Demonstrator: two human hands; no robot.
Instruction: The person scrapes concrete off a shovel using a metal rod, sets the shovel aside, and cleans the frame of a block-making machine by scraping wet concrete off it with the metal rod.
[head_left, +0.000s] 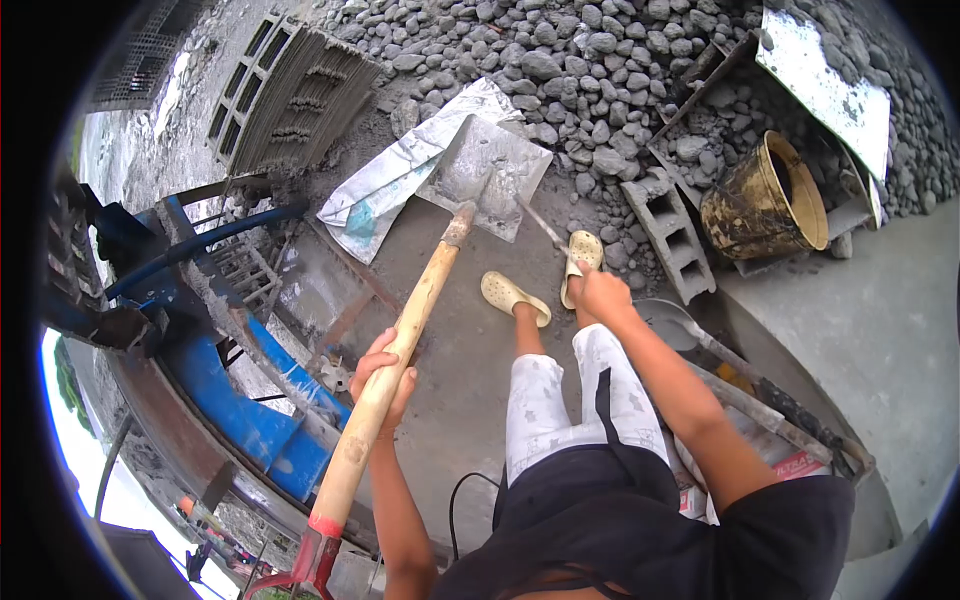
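My left hand (385,380) is wrapped around the wooden handle of a shovel (400,345), which slants up in front of me with its red grip end near the bottom. Its square metal blade (485,175), smeared with grey, is raised at the far end. In my right hand (602,292) is a thin stick-like tool (545,222), whose tip reaches the right side of the blade. The exact kind of this tool cannot be made out. Behind the blade lies a white sack (375,200).
Grey stones (590,80) are heaped ahead. A hollow block (668,235) and a dirty yellow bucket (765,200) stand to the right. Blue machinery (240,390) is on the left, with stacked hollow blocks (290,95) beyond. Another shovel (750,385) lies at my right.
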